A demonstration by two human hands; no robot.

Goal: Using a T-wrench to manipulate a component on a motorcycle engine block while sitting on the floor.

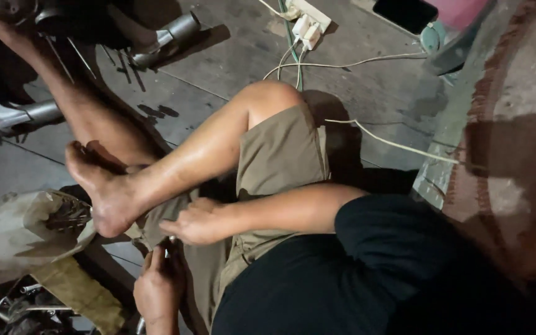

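The light is dim and warm, coming from somewhere above, and it puts a sheen on the bare shin (206, 152) and hard dark shadows on the concrete floor (231, 56). The black shirt (367, 273) swallows all detail, and the right edge looks soft and smeared.
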